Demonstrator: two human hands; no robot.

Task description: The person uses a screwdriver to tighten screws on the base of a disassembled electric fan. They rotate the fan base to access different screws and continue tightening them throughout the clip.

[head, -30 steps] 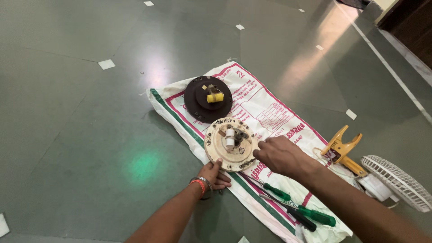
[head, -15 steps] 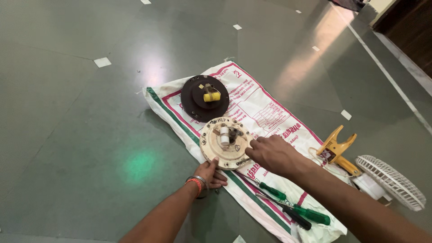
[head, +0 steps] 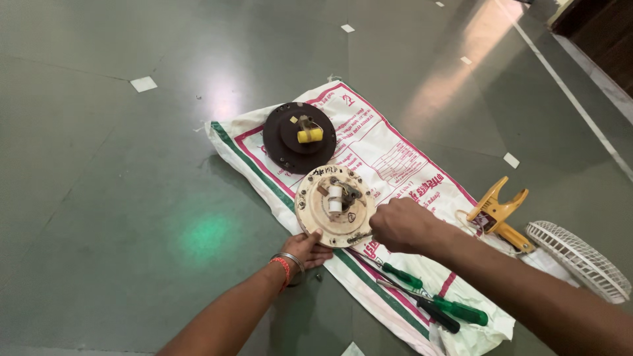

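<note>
A: Where's the round cream disc sitting?

B: On the white woven sack spread over the floor, near the sack's long edge closest to the person, approx. mid-length. The sack likely keeps small parts off the bare floor, my guess.

A: Hands?

B: Left hand is at the disc's near rim, thumb up on the edge, fingers curled under or against it; looks like it's steadying the disc so it won't turn or slide. Grip partly closed on the rim. Right hand is closed into a fist at the disc's right edge, touching it. Can't tell what, if anything, is inside the fist; it's hidden by the knuckles.

A: Other stuff?

B: Dark round plate w/ a small yellow part at its middle lies just beyond the cream disc, toward the sack's far corner, edges nearly touching. Two green-handled screwdrivers lie on the sack's near end, just below the right forearm, within easy reach. Yellow clamp-like tool is on the floor off the sack's right edge, and a white fan grille beside that. A small screw-like bit on the floor by the left wrist; too small to be sure.
</note>
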